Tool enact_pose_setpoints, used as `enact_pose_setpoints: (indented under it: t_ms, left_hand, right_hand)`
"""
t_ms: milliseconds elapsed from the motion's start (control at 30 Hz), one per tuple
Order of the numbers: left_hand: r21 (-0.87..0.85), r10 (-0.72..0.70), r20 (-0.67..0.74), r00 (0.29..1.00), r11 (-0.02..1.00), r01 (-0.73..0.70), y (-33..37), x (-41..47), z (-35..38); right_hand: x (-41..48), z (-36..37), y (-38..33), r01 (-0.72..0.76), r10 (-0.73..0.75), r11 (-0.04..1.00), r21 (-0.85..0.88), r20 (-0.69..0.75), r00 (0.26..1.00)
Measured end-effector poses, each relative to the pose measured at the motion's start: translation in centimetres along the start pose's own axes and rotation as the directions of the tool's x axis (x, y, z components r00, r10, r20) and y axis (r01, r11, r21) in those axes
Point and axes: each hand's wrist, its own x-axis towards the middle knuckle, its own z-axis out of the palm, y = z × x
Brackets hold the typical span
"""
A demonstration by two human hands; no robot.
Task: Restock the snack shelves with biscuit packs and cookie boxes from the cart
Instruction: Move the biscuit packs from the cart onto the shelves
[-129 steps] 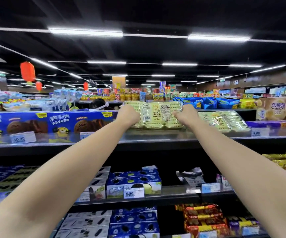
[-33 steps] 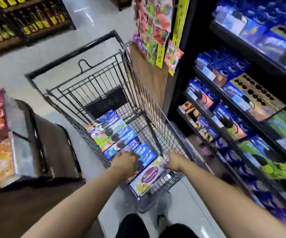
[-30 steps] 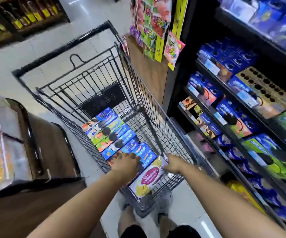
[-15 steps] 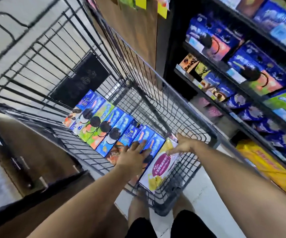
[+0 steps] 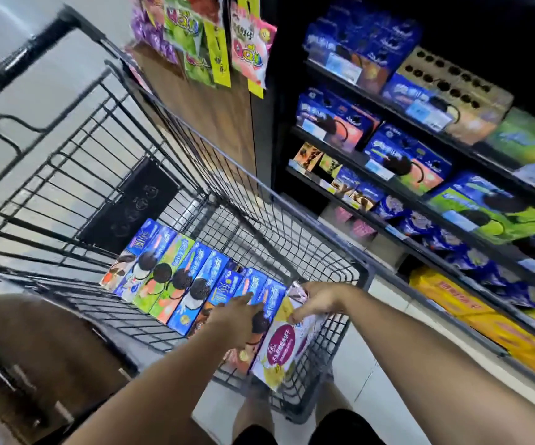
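Looking down into a black wire shopping cart [image 5: 292, 239] beside the stocked snack shelves [image 5: 385, 184]. A row of glossy blue cardboard cookie boxes [image 5: 192, 284] stands on edge in the cart. At the near end leans a soft white-and-purple plastic biscuit pack [image 5: 284, 345]. The right hand [image 5: 316, 300] pinches the pack's crinkled top edge. The left hand [image 5: 234, 319], fingers straight and apart, lies on the neighbouring blue boxes. Lifted by one corner, the slippery film could slide free or sag, and the upright boxes may topple like dominoes.
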Motion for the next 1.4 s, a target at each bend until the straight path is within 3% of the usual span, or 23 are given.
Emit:
enact_pose_setpoints:
  t_ms: [200,300,367,500,633,733,800,900,1000,1133,1267,1400]
  left_hand:
    - [-0.138,0.047,-0.168,0.985,0.988,-0.071,2.8,-3.1,-7.6]
    - [-0.322,0.013,-0.285,0.958,0.940,-0.108,5.2,-5.3,-12.6]
    - [-0.491,-0.032,-0.329,0.944,0.860,-0.142,7.2,-6.7,-15.5]
    - [-0.544,0.031,-0.387,0.922,0.799,-0.255,13.3,-8.9,-20.5]
    - [-0.740,0.043,-0.354,0.934,0.598,-0.308,22.7,-11.6,-23.3]
    - [-0.783,0.103,-0.375,0.921,0.497,-0.374,30.7,-14.7,-23.8]
    - [-0.765,0.175,-0.387,0.905,0.488,-0.421,35.8,-16.3,-23.1]
    - [-0.788,0.298,-0.297,0.907,0.460,-0.409,43.4,-19.0,-20.9]
    - [-0.743,0.409,-0.242,0.880,0.505,-0.439,50.5,-21.2,-17.8]
    - [-0.696,0.456,-0.223,0.862,0.545,-0.468,59.5,-22.7,-13.8]
    - [-0.690,0.559,-0.216,0.801,0.493,-0.530,67.6,-24.5,-10.3]
    - [-0.662,0.634,-0.147,0.760,0.508,-0.552,74.3,-25.5,-7.3]
  right_hand:
    - [-10.1,-2.8,-1.1,0.130,-0.114,0.990,0.057,-0.232,0.966]
    - [-16.7,-4.5,-0.2,0.221,-0.147,0.960,0.170,-0.364,0.920]
    - [-21.0,-4.9,1.3,0.290,-0.131,0.903,0.317,-0.441,0.888]
    - [-29.2,-5.4,5.7,0.432,-0.083,0.794,0.428,-0.628,0.774]
    - [-36.5,-4.8,12.7,0.581,0.041,0.604,0.545,-0.750,0.660]
    - [-41.7,-3.3,18.9,0.625,0.177,0.498,0.601,-0.776,0.605]
    - [-45.0,-1.9,23.3,0.661,0.222,0.437,0.610,-0.785,0.578]
    - [-49.0,1.0,30.6,0.727,0.268,0.345,0.594,-0.804,0.530]
    - [-52.8,4.5,37.3,0.768,0.386,0.228,0.599,-0.779,0.494]
    - [-57.0,8.5,45.7,0.801,0.448,0.168,0.575,-0.768,0.457]
    - [-60.9,12.2,53.1,0.838,0.509,0.129,0.530,-0.761,0.402]
    - [-63.6,16.2,58.2,0.852,0.570,0.081,0.518,-0.725,0.387]
